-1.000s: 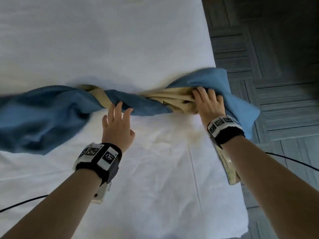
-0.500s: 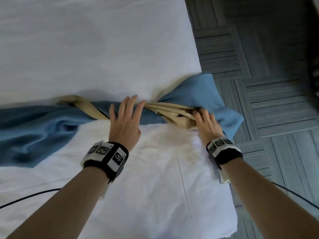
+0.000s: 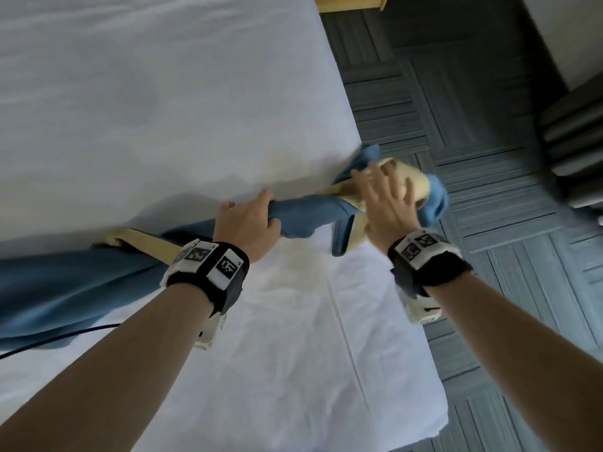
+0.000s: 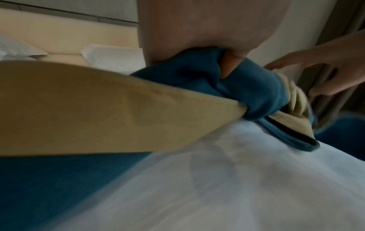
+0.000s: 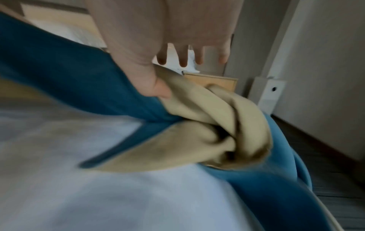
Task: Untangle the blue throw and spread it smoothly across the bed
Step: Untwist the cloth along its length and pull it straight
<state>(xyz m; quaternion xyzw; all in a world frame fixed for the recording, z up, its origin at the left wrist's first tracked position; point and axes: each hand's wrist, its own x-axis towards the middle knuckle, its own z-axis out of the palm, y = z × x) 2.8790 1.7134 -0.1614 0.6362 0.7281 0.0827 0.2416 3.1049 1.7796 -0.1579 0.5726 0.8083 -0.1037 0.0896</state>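
Observation:
The blue throw with its tan lining lies twisted like a rope across the white bed, from the left edge to the bed's right side. My left hand grips the blue twisted middle, fingers curled round it. My right hand hovers over the bunched tan and blue end at the bed's edge. Its fingers are straight and spread, and only the thumb touches the tan knot. A flat corner of the throw lies on the sheet between my hands.
Dark wood floor runs along the bed's right side. A wooden nightstand stands at the far corner and a dark piece of furniture at the right. Pillows lean on the headboard. A black cable crosses the sheet.
My left hand went from lying flat beside the twist to gripping it. My right hand let go of the tan folds and opened above the end, which is now bunched up.

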